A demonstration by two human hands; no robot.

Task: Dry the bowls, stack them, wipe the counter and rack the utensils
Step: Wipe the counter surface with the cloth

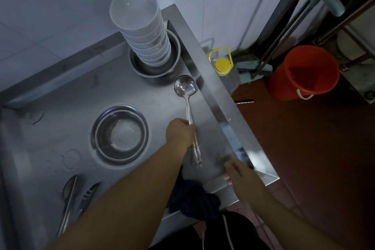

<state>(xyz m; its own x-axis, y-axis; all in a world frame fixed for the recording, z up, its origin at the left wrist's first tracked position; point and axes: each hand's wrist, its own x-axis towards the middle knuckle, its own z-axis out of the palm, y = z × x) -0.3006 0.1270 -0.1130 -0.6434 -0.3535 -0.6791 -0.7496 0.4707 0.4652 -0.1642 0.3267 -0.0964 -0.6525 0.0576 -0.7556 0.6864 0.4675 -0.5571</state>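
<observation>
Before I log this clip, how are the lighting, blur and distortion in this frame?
Head view: dim, bluish light; glare streaks along the counter's edge; wide-angle bending tilts the stack of bowls and the wall tiles; the right hand and the mop handles are motion-blurred; the left hand gripping the ladle is fairly sharp.

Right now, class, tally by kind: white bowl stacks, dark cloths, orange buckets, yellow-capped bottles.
White bowl stack: 1
Dark cloth: 1
Orange bucket: 1
Yellow-capped bottle: 1
Total: 4
</observation>
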